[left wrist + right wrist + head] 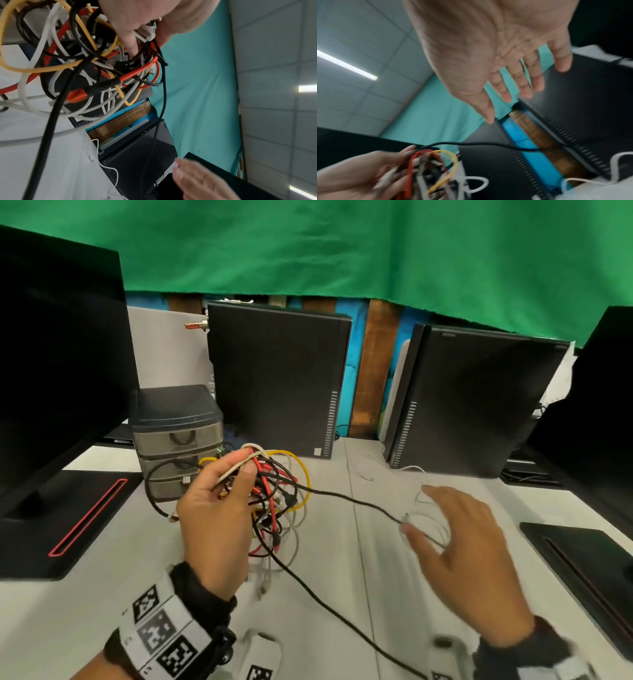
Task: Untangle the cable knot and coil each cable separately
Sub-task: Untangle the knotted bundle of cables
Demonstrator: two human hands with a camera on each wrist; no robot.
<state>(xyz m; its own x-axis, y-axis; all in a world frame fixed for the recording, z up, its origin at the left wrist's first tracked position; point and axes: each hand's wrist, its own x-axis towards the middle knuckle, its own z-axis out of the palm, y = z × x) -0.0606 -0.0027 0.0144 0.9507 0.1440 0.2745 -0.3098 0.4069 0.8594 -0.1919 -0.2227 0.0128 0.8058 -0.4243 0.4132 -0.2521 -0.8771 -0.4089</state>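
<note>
A: Head view shows the cable knot [274,494] held up over the white table [342,594], left of the middle, in front of the little drawer box [176,436].
B: Who holds it?
A: The left hand [215,508] squeezes the top loops. The right hand [462,546] is spread wide, holding nothing.
B: Is it heavy?
A: I think it's light and floppy. The black cable [352,499] sticks out right. Grab that loose bit and pull softly.
</note>
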